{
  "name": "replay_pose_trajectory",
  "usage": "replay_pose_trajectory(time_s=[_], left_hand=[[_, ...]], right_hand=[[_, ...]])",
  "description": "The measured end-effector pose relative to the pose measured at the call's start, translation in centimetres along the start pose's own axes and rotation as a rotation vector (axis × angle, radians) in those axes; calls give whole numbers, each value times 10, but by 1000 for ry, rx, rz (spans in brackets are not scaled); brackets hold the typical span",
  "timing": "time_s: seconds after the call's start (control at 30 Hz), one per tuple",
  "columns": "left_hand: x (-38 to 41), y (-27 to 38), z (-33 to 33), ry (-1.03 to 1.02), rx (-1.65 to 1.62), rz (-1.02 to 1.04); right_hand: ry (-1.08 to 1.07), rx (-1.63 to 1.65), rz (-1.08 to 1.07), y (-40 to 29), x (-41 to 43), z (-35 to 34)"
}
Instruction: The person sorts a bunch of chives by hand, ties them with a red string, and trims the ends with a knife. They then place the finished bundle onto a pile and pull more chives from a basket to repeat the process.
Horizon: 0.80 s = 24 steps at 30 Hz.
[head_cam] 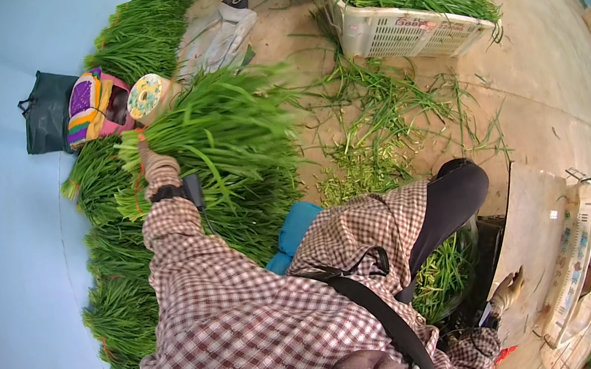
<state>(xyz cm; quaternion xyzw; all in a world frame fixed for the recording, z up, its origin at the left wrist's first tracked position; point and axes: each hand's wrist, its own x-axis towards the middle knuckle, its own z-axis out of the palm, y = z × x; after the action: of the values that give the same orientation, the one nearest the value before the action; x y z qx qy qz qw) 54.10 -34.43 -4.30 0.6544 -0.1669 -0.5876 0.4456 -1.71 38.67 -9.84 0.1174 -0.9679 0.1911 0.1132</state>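
Note:
My left hand [153, 160], in a light glove, grips a bunch of long green leaves [214, 122] that look like Chinese chives, close to its orange tie. Its loose tips are blurred and point right. Beneath and beside it lie more tied bunches [106, 175], piled along the wall side. A cylindrical spool or tub with a patterned top [146, 97] stands just behind the held bunch. My right hand [507, 291], gloved with bare fingertips, is low on the right over a pale board [527, 204]. Nothing shows in its fingers.
A white plastic crate [417, 34] full of loose leaves stands at the back right. Cut stems and leaves [373, 159] litter the floor. A dark bag [47, 111] and a striped knitted item [86, 108] rest by the blue wall. Another white crate [575, 261] is at right.

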Motion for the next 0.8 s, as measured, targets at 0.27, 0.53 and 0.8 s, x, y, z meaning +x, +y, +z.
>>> replay_pose_trajectory(time_s=[0.27, 0.53, 0.8], left_hand=[[72, 36, -30, 459, 1187, -72], [103, 36, -39, 508, 1596, 9], [121, 31, -47, 510, 1775, 34]], right_hand=[[25, 93, -36, -24, 26, -17], [-38, -1, 48, 24, 27, -41], [79, 41, 43, 68, 16, -92]])
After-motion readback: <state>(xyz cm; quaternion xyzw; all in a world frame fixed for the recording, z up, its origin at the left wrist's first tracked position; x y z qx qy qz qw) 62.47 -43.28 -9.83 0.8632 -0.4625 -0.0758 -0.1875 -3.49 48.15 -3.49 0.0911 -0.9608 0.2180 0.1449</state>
